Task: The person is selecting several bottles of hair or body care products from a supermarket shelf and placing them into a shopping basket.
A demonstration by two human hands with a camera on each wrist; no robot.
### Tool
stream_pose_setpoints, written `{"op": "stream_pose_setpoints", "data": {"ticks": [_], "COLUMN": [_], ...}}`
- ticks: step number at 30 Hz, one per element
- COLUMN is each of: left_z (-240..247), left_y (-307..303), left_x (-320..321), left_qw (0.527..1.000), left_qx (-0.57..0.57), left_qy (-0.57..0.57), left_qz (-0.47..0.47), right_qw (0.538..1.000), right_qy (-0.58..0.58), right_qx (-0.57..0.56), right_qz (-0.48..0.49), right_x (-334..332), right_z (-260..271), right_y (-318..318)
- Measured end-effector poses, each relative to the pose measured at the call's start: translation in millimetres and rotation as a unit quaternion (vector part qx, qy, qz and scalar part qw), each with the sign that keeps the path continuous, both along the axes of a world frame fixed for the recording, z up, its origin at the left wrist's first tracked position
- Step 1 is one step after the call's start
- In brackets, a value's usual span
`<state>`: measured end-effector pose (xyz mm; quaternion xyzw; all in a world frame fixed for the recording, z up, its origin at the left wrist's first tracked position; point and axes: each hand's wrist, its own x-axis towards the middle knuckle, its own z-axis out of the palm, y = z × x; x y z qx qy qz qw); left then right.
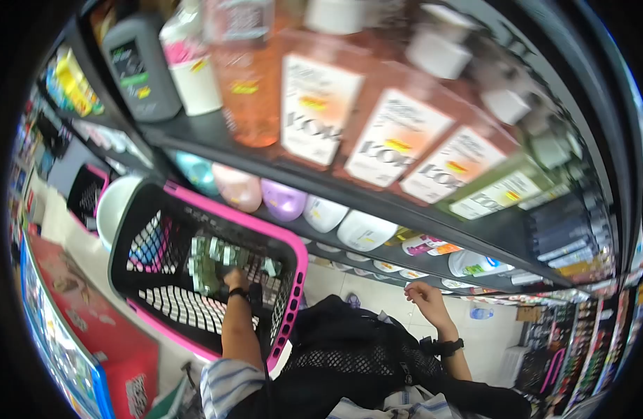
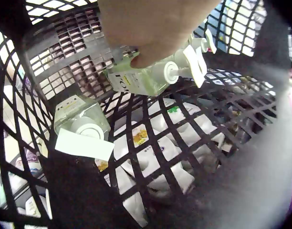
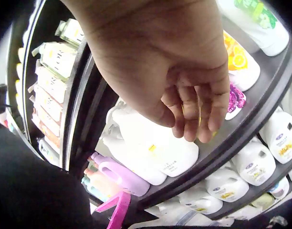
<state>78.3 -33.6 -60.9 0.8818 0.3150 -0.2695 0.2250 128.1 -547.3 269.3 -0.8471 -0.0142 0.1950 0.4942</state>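
Observation:
My left hand [image 1: 235, 281] reaches down inside a black basket with a pink rim [image 1: 230, 216], among several green pump bottles [image 1: 204, 274]. In the left wrist view that hand [image 2: 153, 28] grips a clear green bottle [image 2: 131, 82] with a white pump, its fingers partly out of sight. A separate green bottle [image 2: 72, 112] is in the basket to the left. My right hand [image 1: 429, 304] is in the air beside the shelf, holding nothing. Seen closer in the right wrist view, the right hand [image 3: 170, 76] has its fingers loosely bent, in front of white jugs [image 3: 153, 150].
A dark shelf [image 1: 314, 185] runs across the upper view with pink pump bottles [image 1: 318, 105], a grey bottle [image 1: 140, 66] and white containers [image 1: 367, 230] below. Tiled floor [image 1: 328, 279] shows under it. A red display [image 1: 91, 307] stands at the left; another basket [image 1: 87, 192] is behind.

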Motion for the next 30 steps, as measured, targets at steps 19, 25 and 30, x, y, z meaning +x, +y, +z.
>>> {"op": "stream_pose_setpoints", "data": {"ticks": [19,25,30], "left_z": [486.5,526.5,549.5], "left_y": [-288.9,-431.5,-497.3], "left_x": [10.5,88.3,171.4], "left_qw": [0.884,0.681,0.629], "left_qx": [-0.18,-0.375,-0.11], "left_qy": [-0.388,-0.576,-0.715], "left_qz": [-0.188,-0.253,-0.286], "right_qw": [0.929,0.934,0.941], "right_qy": [-0.359,-0.339,-0.322], "right_qx": [0.078,0.068,0.082], "right_qz": [0.036,0.092,0.07], "right_x": [2.8,-14.7,-29.2], "right_z": [87.3,90.9,74.7], "right_y": [-98.6,-150.3,-189.7]}}
